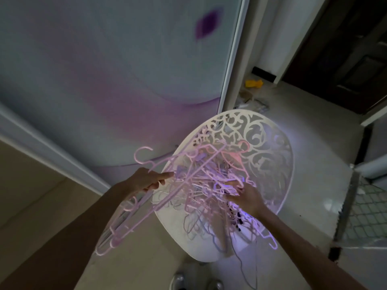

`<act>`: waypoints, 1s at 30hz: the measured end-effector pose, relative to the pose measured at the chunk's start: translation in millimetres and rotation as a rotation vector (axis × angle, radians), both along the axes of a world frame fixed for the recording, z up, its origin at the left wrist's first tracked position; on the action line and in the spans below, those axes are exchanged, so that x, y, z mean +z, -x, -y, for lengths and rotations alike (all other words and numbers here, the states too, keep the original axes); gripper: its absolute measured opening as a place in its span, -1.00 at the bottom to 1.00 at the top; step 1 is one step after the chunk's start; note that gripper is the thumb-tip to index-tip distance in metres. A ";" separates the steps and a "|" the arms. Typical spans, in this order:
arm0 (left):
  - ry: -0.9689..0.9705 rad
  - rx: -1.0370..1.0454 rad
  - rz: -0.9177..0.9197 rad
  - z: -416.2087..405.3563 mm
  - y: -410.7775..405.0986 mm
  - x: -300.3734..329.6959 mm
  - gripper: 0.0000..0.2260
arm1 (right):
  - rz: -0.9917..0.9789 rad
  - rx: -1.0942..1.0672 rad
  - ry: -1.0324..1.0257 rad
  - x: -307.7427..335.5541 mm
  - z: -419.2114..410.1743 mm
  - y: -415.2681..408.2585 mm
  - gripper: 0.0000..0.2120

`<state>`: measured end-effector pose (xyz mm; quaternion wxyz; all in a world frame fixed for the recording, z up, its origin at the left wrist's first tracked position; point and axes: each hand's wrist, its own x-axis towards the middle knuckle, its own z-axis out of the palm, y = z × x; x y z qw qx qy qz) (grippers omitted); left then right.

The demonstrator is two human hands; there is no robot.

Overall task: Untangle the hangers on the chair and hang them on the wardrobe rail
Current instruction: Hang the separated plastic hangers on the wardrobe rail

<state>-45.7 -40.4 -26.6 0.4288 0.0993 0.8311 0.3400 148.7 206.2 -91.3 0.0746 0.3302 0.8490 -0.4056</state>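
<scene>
Pink plastic hangers (201,185) lie in a tangled heap on the white chair (278,164) at centre frame, some pale lilac ones mixed in; hooks and bars cross every way, and a few strands spill over the seat's near edge toward the bottom of the frame; the chair's backrest, an oval of cut-out scrollwork, stands at centre right behind the heap. My left hand (144,181), left of centre, is closed around a small bunch of pink hangers (129,206), index finger stretched toward the pile; their hooks curl up above my knuckles and their shoulders slant down to the lower left, clear of the seat; their upper ends still seem to run into the heap, though I cannot tell how firmly they are caught. My right hand (245,197), right of centre, reaches into the pile with fingers bent among the hangers; I cannot tell whether it grips one or only presses on them; a violet glow lights the plastic just beneath it. Filling the upper left is a wardrobe sliding door (117,70), pale with purple blotches, its metal frame edge running down to the chair; I see no rail from here. On the floor at upper right, well apart from the chair, sits a yellow object (253,83) beside a dark doorway (343,51); a patterned mat (368,218) lies at the right edge.
</scene>
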 end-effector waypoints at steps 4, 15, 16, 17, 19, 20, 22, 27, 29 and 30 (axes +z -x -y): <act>-0.002 0.047 0.049 9.6 1.1 -14.5 -0.66 | 0.085 0.232 -0.179 -33.6 46.4 12.5 -0.54; -0.064 0.235 0.126 45.6 -31.5 -113.0 -0.66 | -0.213 0.161 -0.470 -117.9 98.3 5.7 -0.78; -0.069 0.248 0.113 45.7 -34.9 -119.2 -0.66 | -0.221 0.175 -0.449 -120.8 95.9 2.7 -0.80; -0.069 0.249 0.095 44.8 -38.0 -122.9 -0.66 | -0.200 0.193 -0.421 -120.0 94.2 0.8 -0.82; -0.067 0.213 0.048 41.9 -43.1 -128.9 -0.67 | -0.119 0.229 -0.328 -118.5 91.7 -0.6 -0.77; -0.069 0.203 0.019 39.5 -44.8 -129.6 -0.66 | -0.119 0.229 -0.317 -119.5 89.8 -0.2 -0.75; -0.092 0.216 -0.041 35.6 -47.0 -128.0 -0.65 | -0.132 0.204 -0.318 -119.5 86.7 1.3 -0.79; -0.256 0.379 0.016 28.5 -48.7 -114.7 -0.67 | -0.182 0.166 -0.358 -124.7 86.4 -0.7 -0.83; -0.327 0.431 0.078 27.2 -48.2 -110.8 -0.68 | -0.197 0.143 -0.330 -123.2 87.3 -1.3 -0.85; -0.354 0.456 0.102 27.1 -47.3 -109.8 -0.68 | -0.172 0.146 -0.317 -121.4 87.8 -1.4 -0.86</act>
